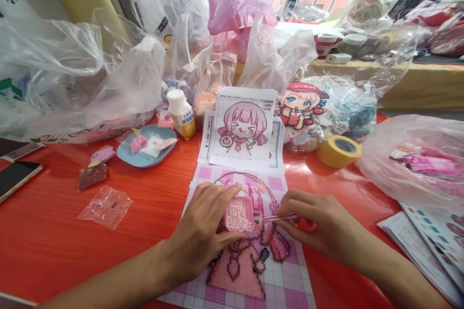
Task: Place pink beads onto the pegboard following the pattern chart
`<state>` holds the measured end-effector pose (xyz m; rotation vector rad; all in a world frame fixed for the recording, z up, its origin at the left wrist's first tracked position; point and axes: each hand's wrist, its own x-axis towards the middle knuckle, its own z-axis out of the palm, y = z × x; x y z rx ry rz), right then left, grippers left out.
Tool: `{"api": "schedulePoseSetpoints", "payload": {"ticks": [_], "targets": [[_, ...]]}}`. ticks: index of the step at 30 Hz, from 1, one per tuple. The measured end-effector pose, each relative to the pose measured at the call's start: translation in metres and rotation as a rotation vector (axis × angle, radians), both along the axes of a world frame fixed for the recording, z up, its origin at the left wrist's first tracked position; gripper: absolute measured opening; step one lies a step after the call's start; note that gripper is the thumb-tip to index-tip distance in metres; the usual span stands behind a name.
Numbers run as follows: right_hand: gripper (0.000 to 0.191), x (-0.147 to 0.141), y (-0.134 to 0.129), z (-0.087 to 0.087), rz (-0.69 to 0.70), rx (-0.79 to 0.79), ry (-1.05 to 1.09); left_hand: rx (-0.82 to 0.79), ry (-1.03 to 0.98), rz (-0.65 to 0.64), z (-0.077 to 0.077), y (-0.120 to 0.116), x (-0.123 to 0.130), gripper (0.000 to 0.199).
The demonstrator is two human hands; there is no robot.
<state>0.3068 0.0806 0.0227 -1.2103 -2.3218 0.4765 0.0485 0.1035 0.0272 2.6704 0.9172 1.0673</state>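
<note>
My left hand [206,224] is closed around the side of a small pink tray [249,215], which holds many pale pink beads [237,213]. Between the thumb and fingers of my right hand [311,215] is a pair of pink tweezers [279,217], its tip just right of the tray. Beneath both hands lies a checked pegboard [286,277] with a partly hidden bead figure [237,270] in pink with dark outlines. Behind it leans a printed pattern sheet [242,128] of a pink-haired character.
On the left are a blue plate [136,160] with bead bags, a flat plastic bag [106,206] and a phone [18,178]. A white bottle [181,115] stands behind. Yellow tape [338,151], a finished bead figure [302,104], plastic bags [416,159] and papers [427,246] are on the right.
</note>
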Motion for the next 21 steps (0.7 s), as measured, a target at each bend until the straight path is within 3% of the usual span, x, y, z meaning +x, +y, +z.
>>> {"api": "schedulePoseSetpoints", "payload": {"ticks": [8,21], "targets": [[0.010,0.0033,0.0033,0.0022,0.078,0.022,-0.043,0.012,0.010,-0.002,0.0002,-0.0001,0.0019,0.053],[0.008,-0.0003,0.0027,0.0037,0.022,0.122,0.097,-0.018,0.033,-0.018,-0.0032,-0.0014,-0.0003,0.054]]}}
